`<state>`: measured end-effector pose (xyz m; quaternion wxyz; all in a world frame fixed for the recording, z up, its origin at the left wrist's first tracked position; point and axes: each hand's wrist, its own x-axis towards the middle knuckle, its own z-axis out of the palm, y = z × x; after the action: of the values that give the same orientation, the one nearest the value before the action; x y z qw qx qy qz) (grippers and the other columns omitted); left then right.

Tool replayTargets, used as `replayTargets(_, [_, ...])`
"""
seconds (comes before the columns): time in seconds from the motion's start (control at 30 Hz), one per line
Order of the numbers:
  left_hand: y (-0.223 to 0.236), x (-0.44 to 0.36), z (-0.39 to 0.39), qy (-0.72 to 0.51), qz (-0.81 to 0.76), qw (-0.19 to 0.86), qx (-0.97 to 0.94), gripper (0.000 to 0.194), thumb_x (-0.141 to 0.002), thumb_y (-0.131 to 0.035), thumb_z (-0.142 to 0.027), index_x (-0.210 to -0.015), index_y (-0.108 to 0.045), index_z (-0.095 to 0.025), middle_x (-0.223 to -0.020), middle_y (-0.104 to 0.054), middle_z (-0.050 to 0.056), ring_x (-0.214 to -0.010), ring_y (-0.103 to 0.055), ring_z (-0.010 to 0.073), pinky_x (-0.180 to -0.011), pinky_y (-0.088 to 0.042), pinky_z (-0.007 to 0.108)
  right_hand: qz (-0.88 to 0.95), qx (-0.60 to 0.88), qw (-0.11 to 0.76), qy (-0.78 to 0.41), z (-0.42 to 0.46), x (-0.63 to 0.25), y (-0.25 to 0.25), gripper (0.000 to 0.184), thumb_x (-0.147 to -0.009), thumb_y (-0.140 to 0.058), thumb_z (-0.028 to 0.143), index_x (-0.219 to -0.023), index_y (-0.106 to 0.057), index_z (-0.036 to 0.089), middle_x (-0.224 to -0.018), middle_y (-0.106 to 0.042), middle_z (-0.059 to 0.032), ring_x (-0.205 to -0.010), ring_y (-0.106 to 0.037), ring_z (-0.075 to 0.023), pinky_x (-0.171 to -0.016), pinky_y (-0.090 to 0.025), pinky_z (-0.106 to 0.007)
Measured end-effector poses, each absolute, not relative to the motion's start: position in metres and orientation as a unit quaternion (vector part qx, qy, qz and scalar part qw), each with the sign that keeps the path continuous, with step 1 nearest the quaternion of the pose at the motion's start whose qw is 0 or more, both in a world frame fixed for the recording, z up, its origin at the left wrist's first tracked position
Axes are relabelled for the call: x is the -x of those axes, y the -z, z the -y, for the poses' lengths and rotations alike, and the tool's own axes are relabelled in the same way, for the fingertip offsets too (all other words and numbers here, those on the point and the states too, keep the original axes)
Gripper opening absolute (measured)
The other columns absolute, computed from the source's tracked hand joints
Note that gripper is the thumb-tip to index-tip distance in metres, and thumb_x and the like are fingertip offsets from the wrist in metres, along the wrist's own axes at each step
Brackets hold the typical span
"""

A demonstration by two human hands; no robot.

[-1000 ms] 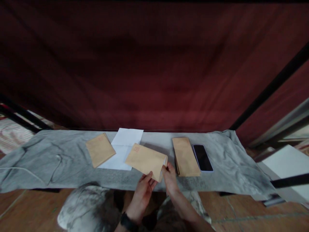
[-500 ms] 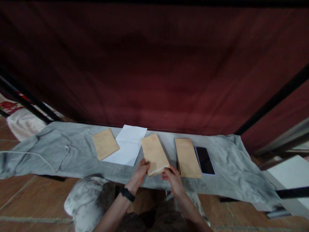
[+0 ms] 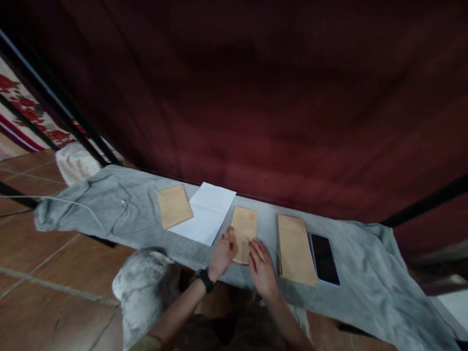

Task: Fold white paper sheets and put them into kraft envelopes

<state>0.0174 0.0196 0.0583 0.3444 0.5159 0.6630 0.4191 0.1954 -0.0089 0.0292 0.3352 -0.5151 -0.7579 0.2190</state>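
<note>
A brown paper envelope with a small reddish printed mark at its far right corner lies lengthwise in front of me, between my two hands. My left hand, with a dark watch on the wrist, has its fingers curled at the envelope's left edge and grips it there. My right hand rests with its fingers fairly straight on the envelope's near right edge. Whatever is inside the envelope is hidden. To its left lies a creased white sheet of paper, partly under another brown envelope pile.
Right of my hands is a stack of brown envelopes, beside a dark-screened phone. A grey cloth covers the narrow table. A white cable crosses its left end. Black metal bars and a dark red curtain stand behind.
The envelope has swung from a sideways slant to lengthwise and come down between my hands. My right fingers have gone from its near opening to its right edge. The view has turned left.
</note>
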Motion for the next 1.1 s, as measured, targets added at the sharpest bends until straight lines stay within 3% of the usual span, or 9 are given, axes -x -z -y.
replayTargets(0.07, [-0.05, -0.024, -0.012, -0.296, -0.691, 0.164, -0.638, 0.059, -0.086, -0.052, -0.016, -0.144, -0.043, -0.012, -0.136, -0.055, 0.02, -0.129, -0.05, 0.0338, -0.108, -0.038, 0.051, 0.785, 0.506, 0.294, -0.203, 0.005, -0.19, -0.024, 0.046, -0.098, -0.037, 0.029, -0.141, -0.053, 0.024, -0.152, -0.046, -0.0066, -0.141, -0.041, -0.024, -0.119, -0.029, -0.051])
replayTargets(0.13, [-0.043, -0.031, -0.006, -0.216, -0.639, 0.093, -0.732, 0.056, -0.093, -0.047, -0.021, -0.148, -0.04, -0.017, -0.15, -0.044, 0.017, -0.141, -0.037, 0.0326, -0.114, -0.029, 0.053, 0.795, 0.504, 0.275, -0.196, 0.005, -0.19, -0.017, 0.046, -0.098, -0.038, 0.029, -0.142, -0.052, 0.023, -0.153, -0.044, -0.0078, -0.142, -0.04, -0.025, -0.12, -0.026, -0.053])
replayTargets(0.23, [-0.034, -0.034, -0.001, -0.184, -0.553, 0.107, -0.805, 0.049, -0.1, -0.039, -0.029, -0.148, -0.04, -0.019, -0.156, -0.039, 0.012, -0.147, -0.03, 0.0255, -0.119, -0.02, 0.047, 0.792, 0.493, 0.282, -0.225, 0.003, -0.2, -0.01, 0.046, -0.099, -0.035, 0.031, -0.138, -0.056, 0.022, -0.148, -0.051, -0.0087, -0.138, -0.044, -0.0244, -0.119, -0.029, -0.052])
replayTargets(0.33, [-0.028, -0.03, 0.006, -0.194, -0.521, 0.115, -0.823, 0.055, -0.101, -0.042, -0.043, -0.149, -0.038, -0.017, -0.157, -0.037, 0.014, -0.148, -0.028, 0.0249, -0.121, -0.017, 0.046, 0.757, 0.509, 0.312, -0.265, -0.011, -0.21, -0.013, 0.049, -0.1, -0.027, 0.035, -0.135, -0.058, 0.022, -0.14, -0.058, -0.0097, -0.132, -0.05, -0.0223, -0.114, -0.037, -0.05])
replayTargets(0.43, [-0.025, -0.026, 0.011, -0.21, -0.482, 0.11, -0.844, 0.063, -0.096, -0.049, -0.052, -0.147, -0.04, -0.016, -0.154, -0.041, 0.016, -0.147, -0.029, 0.0278, -0.121, -0.018, 0.048, 0.776, 0.491, 0.286, -0.274, -0.037, -0.205, -0.022, 0.052, -0.1, -0.027, 0.042, -0.141, -0.052, 0.022, -0.15, -0.048, -0.0079, -0.14, -0.041, -0.0207, -0.118, -0.032, -0.048])
replayTargets(0.53, [-0.023, -0.027, 0.012, -0.213, -0.475, 0.107, -0.847, 0.06, -0.095, -0.052, -0.053, -0.141, -0.048, -0.015, -0.148, -0.048, 0.018, -0.144, -0.035, 0.0297, -0.12, -0.021, 0.049, 0.851, 0.399, 0.199, -0.278, -0.065, -0.184, -0.026, 0.053, -0.102, -0.021, 0.041, -0.143, -0.05, 0.024, -0.153, -0.045, -0.0034, -0.144, -0.035, -0.0164, -0.121, -0.026, -0.042])
replayTargets(0.67, [-0.022, -0.028, 0.011, -0.213, -0.466, 0.104, -0.852, 0.056, -0.095, -0.052, -0.053, -0.139, -0.053, -0.018, -0.147, -0.05, 0.016, -0.142, -0.037, 0.0304, -0.119, -0.024, 0.049, 0.894, 0.382, 0.113, -0.204, -0.095, -0.163, -0.022, 0.052, -0.103, -0.02, 0.04, -0.148, -0.042, 0.028, -0.16, -0.032, 0.0011, -0.148, -0.026, -0.0178, -0.123, -0.015, -0.045])
replayTargets(0.97, [-0.024, -0.025, 0.012, -0.202, -0.455, 0.09, -0.862, 0.058, -0.096, -0.05, -0.052, -0.146, -0.045, -0.023, -0.159, -0.032, 0.014, -0.148, -0.026, 0.03, -0.12, -0.018, 0.05, 0.883, 0.455, 0.092, -0.075, -0.157, -0.156, -0.015, 0.057, -0.103, -0.023, 0.041, -0.153, -0.033, 0.018, -0.163, -0.024, -0.009, -0.149, -0.023, -0.0247, -0.121, -0.015, -0.047])
replayTargets(1.1, [-0.021, -0.023, 0.011, -0.197, -0.454, 0.068, -0.866, 0.062, -0.097, -0.048, -0.056, -0.148, -0.041, -0.023, -0.159, -0.033, 0.015, -0.147, -0.028, 0.03, -0.12, -0.02, 0.051, 0.872, 0.481, 0.073, -0.051, -0.161, -0.151, -0.02, 0.057, -0.104, -0.021, 0.041, -0.155, -0.029, 0.017, -0.162, -0.024, -0.0094, -0.149, -0.023, -0.0238, -0.121, -0.014, -0.047])
